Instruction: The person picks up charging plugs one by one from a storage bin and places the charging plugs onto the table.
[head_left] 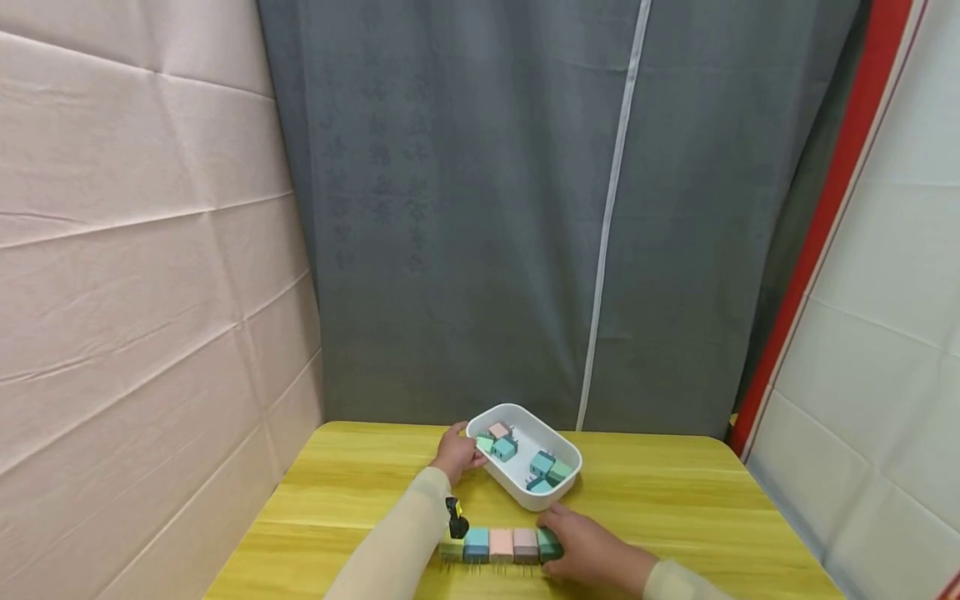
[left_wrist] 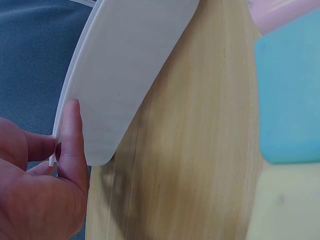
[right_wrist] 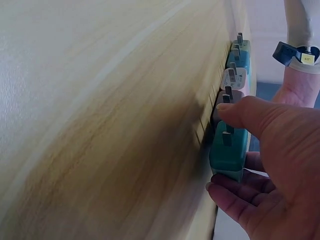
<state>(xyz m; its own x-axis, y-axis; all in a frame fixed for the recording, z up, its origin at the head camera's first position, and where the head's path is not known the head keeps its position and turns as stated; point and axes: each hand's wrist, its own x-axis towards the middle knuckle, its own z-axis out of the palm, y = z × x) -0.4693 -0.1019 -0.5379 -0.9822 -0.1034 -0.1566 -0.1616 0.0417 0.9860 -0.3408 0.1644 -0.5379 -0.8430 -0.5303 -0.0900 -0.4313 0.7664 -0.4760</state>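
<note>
White bin [head_left: 525, 433] is set toward the far side of the table [head_left: 352, 467], turned diagonally, rim up. Its far-left corner is held by the left hand [head_left: 457, 452]: rim pinched between the digits, one of them laid straight along the outer wall. Two clusters of plugs are held inside the bin: pink, mint and teal ones [head_left: 504, 449] at the left end, teal and green ones [head_left: 542, 463] at the near-right end. In front of the bin, nearer the person, five block-shaped plugs are lined up side by side: yellow plug [head_left: 452, 548], blue plug [head_left: 476, 546], pink plug [head_left: 501, 546], mauve plug [head_left: 526, 546], green plug [head_left: 550, 543], left to right. Prongs are pointed toward the person (metal pins, best seen from the right wrist). The green plug, at the right end, is gripped by the right hand [head_left: 588, 550]: thumb laid over the pronged side by the mauve plug, other fingers curled around the outer end. A black unit [head_left: 456, 518] is worn on the left wrist. The background is closed off by a grey curtain [head_left: 465, 208].
</note>
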